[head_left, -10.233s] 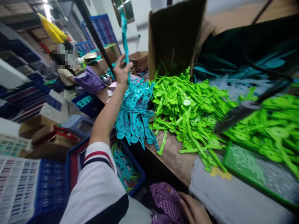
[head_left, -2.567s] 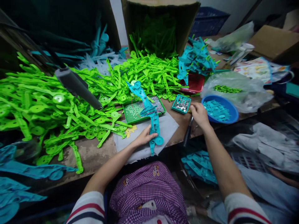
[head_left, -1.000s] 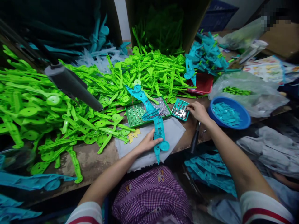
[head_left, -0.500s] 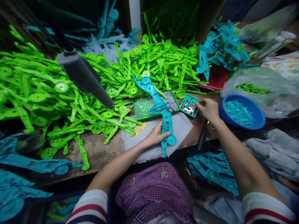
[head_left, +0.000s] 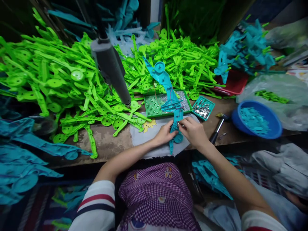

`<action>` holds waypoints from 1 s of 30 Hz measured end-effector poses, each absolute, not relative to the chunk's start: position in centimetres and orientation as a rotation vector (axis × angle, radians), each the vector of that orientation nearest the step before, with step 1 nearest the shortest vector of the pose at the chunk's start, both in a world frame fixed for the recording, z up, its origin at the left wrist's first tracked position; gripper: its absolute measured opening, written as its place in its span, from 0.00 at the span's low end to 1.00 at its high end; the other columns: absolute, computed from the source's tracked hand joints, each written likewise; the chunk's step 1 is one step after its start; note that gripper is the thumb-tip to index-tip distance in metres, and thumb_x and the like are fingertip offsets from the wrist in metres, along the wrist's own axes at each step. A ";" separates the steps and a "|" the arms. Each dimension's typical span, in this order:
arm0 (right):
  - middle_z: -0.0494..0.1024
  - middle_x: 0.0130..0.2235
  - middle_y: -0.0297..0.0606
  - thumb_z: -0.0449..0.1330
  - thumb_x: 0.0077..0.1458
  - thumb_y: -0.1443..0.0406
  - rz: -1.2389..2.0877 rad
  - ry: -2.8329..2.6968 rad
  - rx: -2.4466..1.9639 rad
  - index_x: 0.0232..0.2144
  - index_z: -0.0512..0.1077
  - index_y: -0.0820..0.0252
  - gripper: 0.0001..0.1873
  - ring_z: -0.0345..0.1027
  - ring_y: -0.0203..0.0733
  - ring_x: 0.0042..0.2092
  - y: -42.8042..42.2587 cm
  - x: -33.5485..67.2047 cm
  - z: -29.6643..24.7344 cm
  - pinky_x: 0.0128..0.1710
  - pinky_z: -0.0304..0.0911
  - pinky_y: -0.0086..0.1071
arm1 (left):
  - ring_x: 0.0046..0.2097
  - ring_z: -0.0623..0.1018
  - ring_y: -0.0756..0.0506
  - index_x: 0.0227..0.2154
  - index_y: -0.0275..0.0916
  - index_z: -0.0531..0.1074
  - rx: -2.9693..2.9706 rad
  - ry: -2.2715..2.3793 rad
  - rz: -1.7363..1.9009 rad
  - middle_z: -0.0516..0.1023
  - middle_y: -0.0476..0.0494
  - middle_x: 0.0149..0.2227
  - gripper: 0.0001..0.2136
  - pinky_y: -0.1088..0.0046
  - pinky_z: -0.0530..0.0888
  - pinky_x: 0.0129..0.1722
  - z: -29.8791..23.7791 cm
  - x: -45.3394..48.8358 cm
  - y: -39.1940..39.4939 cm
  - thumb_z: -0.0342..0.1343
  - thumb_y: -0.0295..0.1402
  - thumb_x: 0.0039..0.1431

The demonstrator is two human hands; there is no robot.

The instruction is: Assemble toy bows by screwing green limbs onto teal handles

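Observation:
A long blue plastic bow-shaped part with thin red wires along it lies slanted over the grey cloth and a green tray. My left hand grips its lower end, thumb across it. My right hand is closed in a pinch against the same part, just above its lower round disc; whatever is between the fingertips is too small to make out. Behind the part sits the green tray of small silvery pieces. To its right is a small teal tray with shiny flat metal pieces.
Piles of green plastic parts cover the back and left of the bench. A grey electric screwdriver hangs at centre left. A hammer and a blue bowl of small blue pieces stand at right. More blue parts lie at left.
My right hand has moved left from the small teal tray to the lower half of the blue part. My left hand still grips that part. The whole view has shifted somewhat.

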State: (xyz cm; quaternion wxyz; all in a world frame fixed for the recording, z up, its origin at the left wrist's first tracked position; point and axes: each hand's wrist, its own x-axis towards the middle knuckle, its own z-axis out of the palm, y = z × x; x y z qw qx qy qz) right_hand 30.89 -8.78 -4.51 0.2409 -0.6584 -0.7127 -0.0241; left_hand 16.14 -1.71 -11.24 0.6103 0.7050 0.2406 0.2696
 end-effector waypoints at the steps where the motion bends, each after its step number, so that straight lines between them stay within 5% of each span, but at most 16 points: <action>1: 0.77 0.34 0.39 0.55 0.64 0.64 -0.124 -1.991 -1.814 0.37 0.77 0.51 0.10 0.71 0.42 0.33 -8.9 30.8 -4.5 0.29 0.64 0.35 | 0.50 0.77 0.38 0.56 0.37 0.67 1.630 0.561 0.620 0.78 0.40 0.47 0.22 0.53 0.75 0.53 -11.3 16.1 -1.7 0.59 0.32 0.58; 6: 0.79 0.36 0.40 0.54 0.66 0.64 -0.162 -1.976 -1.772 0.43 0.76 0.51 0.11 0.74 0.45 0.36 -9.9 30.8 -4.1 0.32 0.68 0.37 | 0.48 0.77 0.39 0.57 0.36 0.66 1.644 0.571 0.591 0.79 0.41 0.47 0.24 0.55 0.75 0.52 -11.6 16.0 -1.4 0.60 0.33 0.58; 16: 0.81 0.38 0.40 0.57 0.64 0.63 -0.122 -1.852 -1.642 0.38 0.78 0.51 0.09 0.76 0.43 0.40 -8.7 31.8 -6.9 0.40 0.74 0.38 | 0.52 0.76 0.38 0.57 0.38 0.66 1.657 0.563 0.586 0.78 0.41 0.49 0.24 0.56 0.74 0.53 -11.5 16.1 -1.4 0.60 0.34 0.57; 30: 0.77 0.49 0.43 0.57 0.63 0.65 -0.191 -1.793 -1.573 0.54 0.74 0.46 0.19 0.74 0.46 0.48 -10.8 33.8 -7.3 0.47 0.73 0.43 | 0.42 0.75 0.42 0.52 0.37 0.67 1.584 0.593 0.559 0.77 0.43 0.43 0.22 0.62 0.75 0.44 -11.4 16.2 -1.0 0.60 0.40 0.57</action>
